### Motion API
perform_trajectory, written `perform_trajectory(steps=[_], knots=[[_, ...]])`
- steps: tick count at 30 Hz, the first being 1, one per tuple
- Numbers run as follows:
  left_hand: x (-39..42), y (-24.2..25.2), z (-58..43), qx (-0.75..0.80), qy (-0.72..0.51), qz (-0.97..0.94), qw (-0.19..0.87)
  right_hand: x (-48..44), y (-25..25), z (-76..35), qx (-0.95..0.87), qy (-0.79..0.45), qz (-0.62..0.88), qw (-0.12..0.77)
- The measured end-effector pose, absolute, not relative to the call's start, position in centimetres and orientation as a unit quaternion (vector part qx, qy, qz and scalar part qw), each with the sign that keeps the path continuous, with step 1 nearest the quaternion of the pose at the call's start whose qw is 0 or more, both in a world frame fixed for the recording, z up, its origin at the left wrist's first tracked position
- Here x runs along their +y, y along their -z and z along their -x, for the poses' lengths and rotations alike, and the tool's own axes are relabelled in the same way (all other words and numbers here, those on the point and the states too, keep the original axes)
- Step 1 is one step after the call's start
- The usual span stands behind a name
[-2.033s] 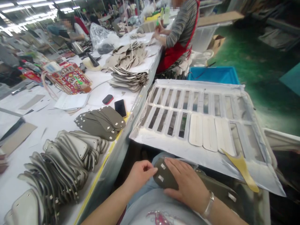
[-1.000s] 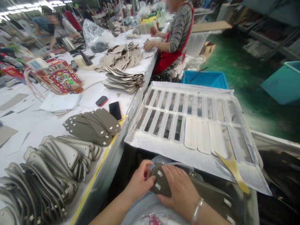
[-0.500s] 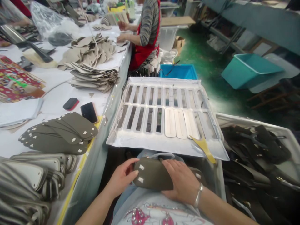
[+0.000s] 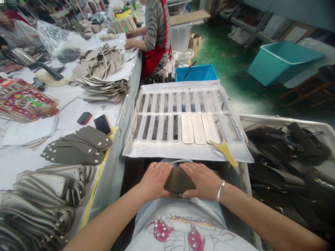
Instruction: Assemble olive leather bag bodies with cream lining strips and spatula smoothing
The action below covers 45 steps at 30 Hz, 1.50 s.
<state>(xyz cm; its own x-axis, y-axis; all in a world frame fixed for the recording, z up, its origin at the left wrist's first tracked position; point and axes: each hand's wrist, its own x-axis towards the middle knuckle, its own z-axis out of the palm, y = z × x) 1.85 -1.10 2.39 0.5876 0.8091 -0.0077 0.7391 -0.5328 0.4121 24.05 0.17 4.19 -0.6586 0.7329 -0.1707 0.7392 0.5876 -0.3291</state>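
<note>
On my lap lies an olive-grey leather piece (image 4: 178, 181). My left hand (image 4: 155, 179) covers its left end with the fingers curled over it. My right hand (image 4: 202, 180), a bracelet at the wrist, presses on its right end. Just beyond my hands a white slotted rack (image 4: 183, 150) holds three pale strips (image 4: 198, 128) and a yellow scraper (image 4: 224, 151).
The table on my left carries a fan of olive pieces (image 4: 78, 146), stacked grey pieces (image 4: 44, 195), a phone (image 4: 102, 123) and a leather pile (image 4: 104, 89). A bin of dark pieces (image 4: 285, 157) stands at my right. A person in a red apron (image 4: 154, 35) works ahead.
My view swung right, bringing the dark bin into sight. Both hands closed in over the olive piece, and its white tabs are now covered.
</note>
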Motion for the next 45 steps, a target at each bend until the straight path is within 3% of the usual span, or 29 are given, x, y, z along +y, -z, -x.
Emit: perform_trajectory(steps=[9,21,29,33,40,45], knots=[[-1.1,-3.1,-1.8,0.438,-0.104,-0.866,0.217,1.3,-5.1,-28.9,0.808,0.303,-0.503,0.046],[1.5,-3.5,-1.5,0.490,-0.125,-0.756,0.414,2.7,-4.1,-21.1,0.847,0.225,-0.477,0.068],[0.6,-2.5,3.6,0.526,-0.154,-0.564,0.618,3.2,-5.5,-30.4,0.769,0.384,-0.495,0.127],[0.4,-2.8,3.3,0.520,-0.140,-0.610,0.581,2.6,-6.0,-31.2,0.783,0.328,-0.510,0.135],[1.6,-3.3,-0.3,0.510,-0.081,-0.739,0.432,2.2,-5.8,-21.1,0.842,0.263,-0.461,0.100],[1.0,-3.4,1.3,0.538,-0.070,-0.734,0.409,1.5,-5.7,-24.4,0.822,0.262,-0.498,0.090]])
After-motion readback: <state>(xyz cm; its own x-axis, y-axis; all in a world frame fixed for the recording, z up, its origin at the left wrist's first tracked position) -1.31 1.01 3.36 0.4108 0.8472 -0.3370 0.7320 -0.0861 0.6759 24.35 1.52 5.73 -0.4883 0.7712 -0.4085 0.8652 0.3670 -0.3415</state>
